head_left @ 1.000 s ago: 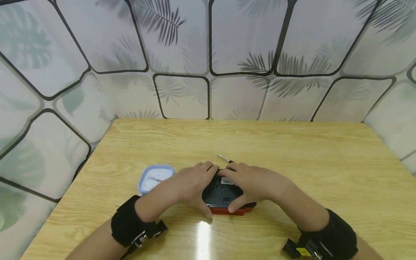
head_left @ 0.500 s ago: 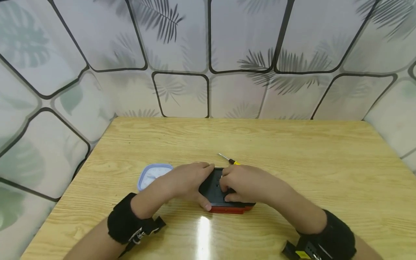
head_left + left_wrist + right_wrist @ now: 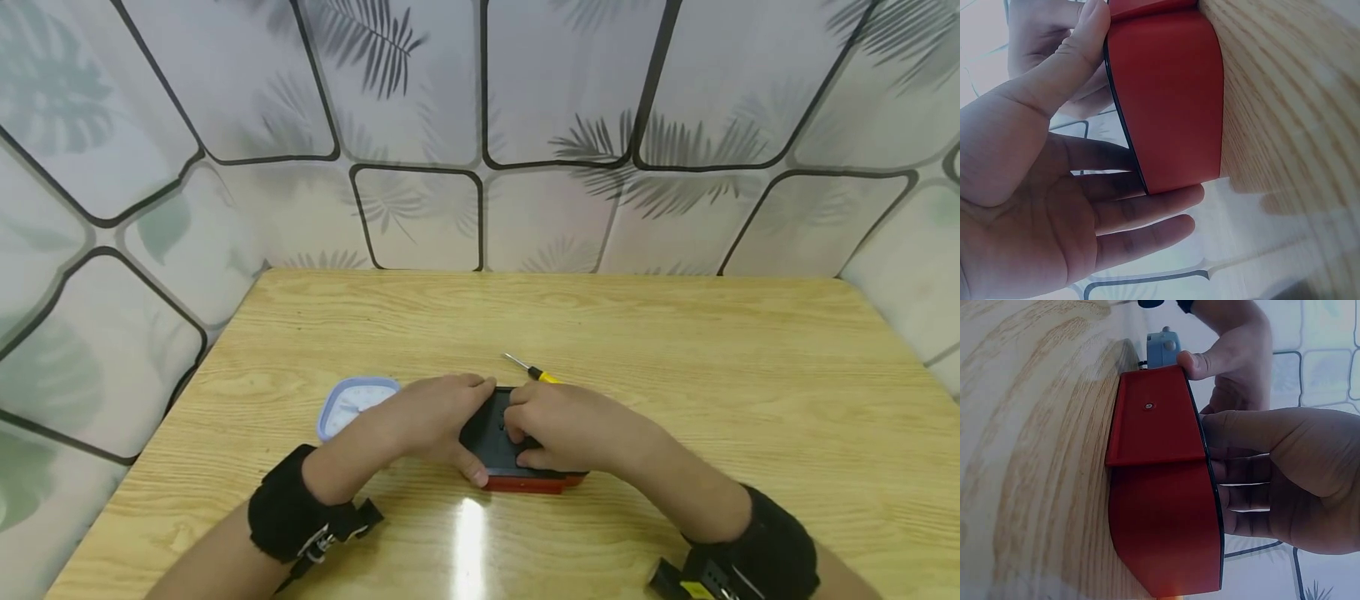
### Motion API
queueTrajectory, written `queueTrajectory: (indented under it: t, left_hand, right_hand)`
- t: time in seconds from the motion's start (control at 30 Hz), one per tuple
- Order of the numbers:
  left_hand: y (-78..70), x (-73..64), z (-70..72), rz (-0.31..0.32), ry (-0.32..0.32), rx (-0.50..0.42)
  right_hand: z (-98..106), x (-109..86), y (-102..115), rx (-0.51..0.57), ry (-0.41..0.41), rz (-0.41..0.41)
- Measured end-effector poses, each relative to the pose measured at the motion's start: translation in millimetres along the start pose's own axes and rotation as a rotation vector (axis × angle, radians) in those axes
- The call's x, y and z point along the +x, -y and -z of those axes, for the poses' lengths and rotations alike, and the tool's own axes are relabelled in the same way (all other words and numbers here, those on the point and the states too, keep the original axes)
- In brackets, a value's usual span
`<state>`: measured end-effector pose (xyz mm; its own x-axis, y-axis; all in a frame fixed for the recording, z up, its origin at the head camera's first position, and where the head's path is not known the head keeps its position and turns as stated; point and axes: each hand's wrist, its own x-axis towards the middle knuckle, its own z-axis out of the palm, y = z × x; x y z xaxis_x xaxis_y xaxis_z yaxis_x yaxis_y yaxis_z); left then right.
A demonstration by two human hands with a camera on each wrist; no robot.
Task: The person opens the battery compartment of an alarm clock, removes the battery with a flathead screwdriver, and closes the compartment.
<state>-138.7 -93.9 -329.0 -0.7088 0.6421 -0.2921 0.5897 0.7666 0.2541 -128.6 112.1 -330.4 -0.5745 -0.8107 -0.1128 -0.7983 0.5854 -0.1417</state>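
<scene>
A red device with a black panel point(image 3: 491, 442) facing up lies on the table in the head view. Its red casing point(image 3: 1169, 100) fills much of the left wrist view. My left hand point(image 3: 435, 417) holds the device's left end, thumb at the near edge and fingers toward the far side. My right hand point(image 3: 566, 425) touches the black panel with bent fingers, its thumb resting near the front edge. In the right wrist view, the right hand's fingers point(image 3: 1247, 469) meet the black face, and a screw point(image 3: 1149, 406) shows in the red side. The exact fingertip contact is hidden.
Behind the device lies a yellow-and-black screwdriver point(image 3: 536, 372). A blue-rimmed tray point(image 3: 330, 408) with small contents sits left, partly behind my left forearm. The wooden table point(image 3: 675, 333) ends at a patterned cloth backdrop point(image 3: 420, 221).
The right hand has drawn in from the panel's far edge, its fingers now bent onto the panel and covering the white label. The left hand has shifted slightly. Little differs over the last half second.
</scene>
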Motion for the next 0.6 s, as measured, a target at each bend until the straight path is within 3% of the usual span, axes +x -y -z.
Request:
queueTrajectory:
  t: [0.6]
  left_hand:
    - [1.1, 0.8, -2.6, -0.003, -0.022, 0.036]
  right_hand:
    - [0.1, 1.2, 3.8, -0.050, -0.031, 0.008]
